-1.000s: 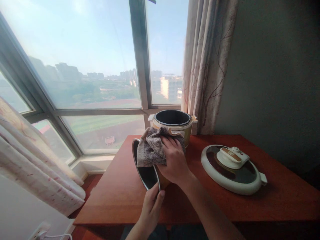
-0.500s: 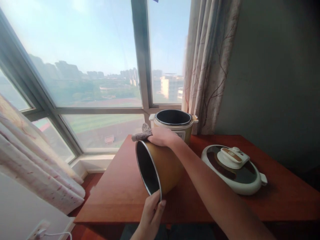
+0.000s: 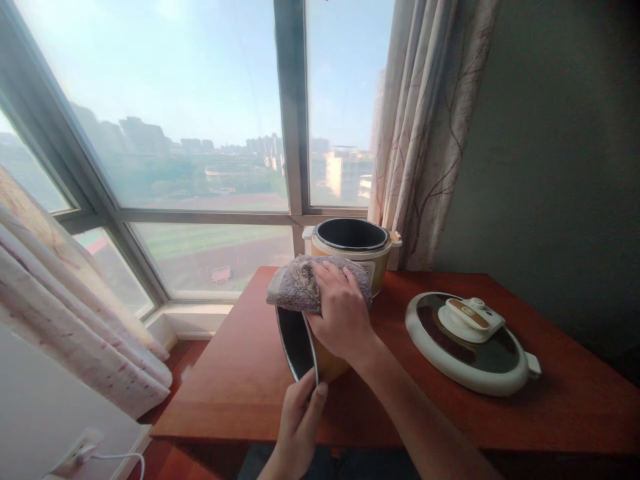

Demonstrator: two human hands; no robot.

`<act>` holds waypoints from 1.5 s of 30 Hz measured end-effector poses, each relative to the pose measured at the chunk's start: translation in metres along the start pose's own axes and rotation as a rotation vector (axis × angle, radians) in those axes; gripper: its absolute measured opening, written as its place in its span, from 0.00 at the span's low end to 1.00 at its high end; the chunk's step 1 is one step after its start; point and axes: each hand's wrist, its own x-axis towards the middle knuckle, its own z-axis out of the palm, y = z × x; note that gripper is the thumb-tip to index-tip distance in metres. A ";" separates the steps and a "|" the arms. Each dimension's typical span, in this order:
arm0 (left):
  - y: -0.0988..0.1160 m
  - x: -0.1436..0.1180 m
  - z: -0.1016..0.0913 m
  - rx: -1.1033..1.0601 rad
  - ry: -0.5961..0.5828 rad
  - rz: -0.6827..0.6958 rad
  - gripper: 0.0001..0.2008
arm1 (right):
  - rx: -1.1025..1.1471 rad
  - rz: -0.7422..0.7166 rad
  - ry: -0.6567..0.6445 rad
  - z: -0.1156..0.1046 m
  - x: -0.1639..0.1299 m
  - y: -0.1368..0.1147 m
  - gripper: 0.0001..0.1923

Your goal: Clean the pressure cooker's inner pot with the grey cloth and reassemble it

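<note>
We're over a reddish-brown wooden table set against a big window, with a pale branch-patterned curtain hanging at the right of the glass. At the table's back edge stands the cream-and-gold electric cooker body, open, its dark well showing. To the right lies its round white lid with a dark top and a brown-striped handle, flat on the wood and well apart from the hands.

Front and centre is the gold-coloured metal inner pot with a dark lining and a bright steel rim. It lies tipped on its side on the table, mouth facing left, just in front of the cooker body. The gold outer wall is mostly hidden under the cloth and hand.

Our right hand presses a grey-brown fluffy cloth down onto the top of the pot, fingers spread flat over it, the cloth draped across the upper rim. Our left hand pinches the lower rim, thumb and fingers closed on the steel edge.

Half a second ago the right hand was reaching far over the pot's back with the cloth bunched small behind it and the gold wall bare; now the hand has drawn back toward us and the cloth covers the top. The left hand's grip is unchanged.
</note>
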 end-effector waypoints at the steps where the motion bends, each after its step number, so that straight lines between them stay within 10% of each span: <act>1: 0.004 0.002 0.000 -0.031 -0.004 -0.019 0.24 | 0.005 0.005 0.018 0.002 -0.007 -0.001 0.30; 14: 0.037 0.024 -0.005 -0.475 0.006 -0.272 0.23 | -0.027 -0.067 0.051 0.007 -0.059 -0.003 0.38; 23: 0.040 0.017 -0.008 -0.237 0.019 -0.232 0.26 | -0.084 0.019 -0.141 -0.015 0.028 0.003 0.22; 33: -0.012 0.007 -0.018 0.083 -0.021 0.099 0.26 | -0.085 0.124 -0.559 0.009 0.105 0.024 0.23; 45: -0.019 0.010 -0.011 0.092 0.163 0.012 0.29 | -0.031 0.043 -0.181 0.002 0.049 -0.002 0.24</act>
